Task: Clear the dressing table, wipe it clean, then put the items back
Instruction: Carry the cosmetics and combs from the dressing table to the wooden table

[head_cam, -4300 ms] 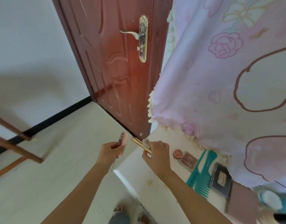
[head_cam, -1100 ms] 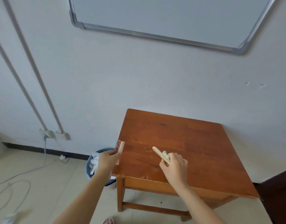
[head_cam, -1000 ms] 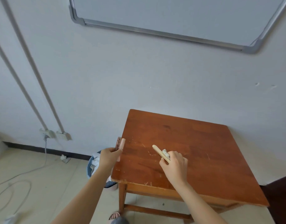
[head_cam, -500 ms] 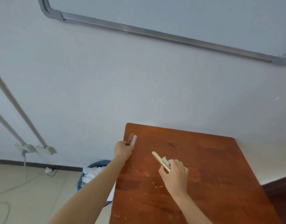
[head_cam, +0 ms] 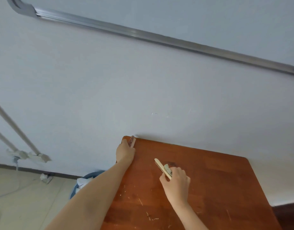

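Hands both over the wooden table [head_cam: 217, 188], which stands against the wall. Left hand [head_cam: 125, 152] is at the far-left corner, fingers curled round a slim pink-brown stick [head_cam: 132, 141]. Its long axis runs toward the wall, free end pointing at the wall and tilted slightly right. I can't tell if it touches the tabletop. Right hand [head_cam: 176, 181] is nearer the table's middle, pinching a pale flat stick [head_cam: 160, 166] together with a small grey-green wad [head_cam: 167, 169]. I read that stick's axis as diagonal, free tip pointing toward the far-left corner, apart from the left hand. Tabletop shows pale scratches. Blue bin [head_cam: 86, 180] with white paper stands on the floor left of the table, partly behind the left forearm.
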`<state>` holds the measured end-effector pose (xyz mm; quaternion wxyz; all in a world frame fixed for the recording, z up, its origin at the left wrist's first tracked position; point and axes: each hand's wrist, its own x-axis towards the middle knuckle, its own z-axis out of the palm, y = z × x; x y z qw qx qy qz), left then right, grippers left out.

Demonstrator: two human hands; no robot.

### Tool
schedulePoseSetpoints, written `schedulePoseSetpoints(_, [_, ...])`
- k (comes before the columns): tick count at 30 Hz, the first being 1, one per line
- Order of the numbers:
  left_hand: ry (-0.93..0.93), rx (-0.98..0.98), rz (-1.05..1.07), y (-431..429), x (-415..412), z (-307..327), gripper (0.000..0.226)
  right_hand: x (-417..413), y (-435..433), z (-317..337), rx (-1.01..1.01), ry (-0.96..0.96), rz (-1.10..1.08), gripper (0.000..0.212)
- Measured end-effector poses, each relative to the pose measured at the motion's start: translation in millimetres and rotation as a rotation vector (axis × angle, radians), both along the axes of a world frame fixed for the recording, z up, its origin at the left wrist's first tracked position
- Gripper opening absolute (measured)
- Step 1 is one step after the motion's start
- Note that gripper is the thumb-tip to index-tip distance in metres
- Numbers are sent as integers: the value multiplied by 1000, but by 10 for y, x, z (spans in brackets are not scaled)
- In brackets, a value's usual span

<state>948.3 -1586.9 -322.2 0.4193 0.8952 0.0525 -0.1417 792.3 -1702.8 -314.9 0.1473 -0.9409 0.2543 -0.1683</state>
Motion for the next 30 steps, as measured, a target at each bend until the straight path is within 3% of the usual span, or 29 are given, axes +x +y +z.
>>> schedulePoseSetpoints(4, [-29,28,-69,-32,12,7,29,216,-42,-48,92,83,-25,12])
schedulePoseSetpoints(9, [-44,113,-174,80,88,23,28,609,-1,-46,230,165,-69,14])
schedulePoseSetpoints(15, [-72,259,-234,87,140,-25,31,973,155,-38,236,237,-88,18])
schedulePoseSetpoints(21, [-105,206,-200,127,109,-127,31,1195,269,-36,298,337,-3,18])
schedulePoseSetpoints(26, [-79,105,-190,161,121,-175,29,1204,305,-34,321,301,115,25])
schedulePoseSetpoints(30, [-102,75,-203,189,127,-185,22,1158,201,-38,248,155,106,28])
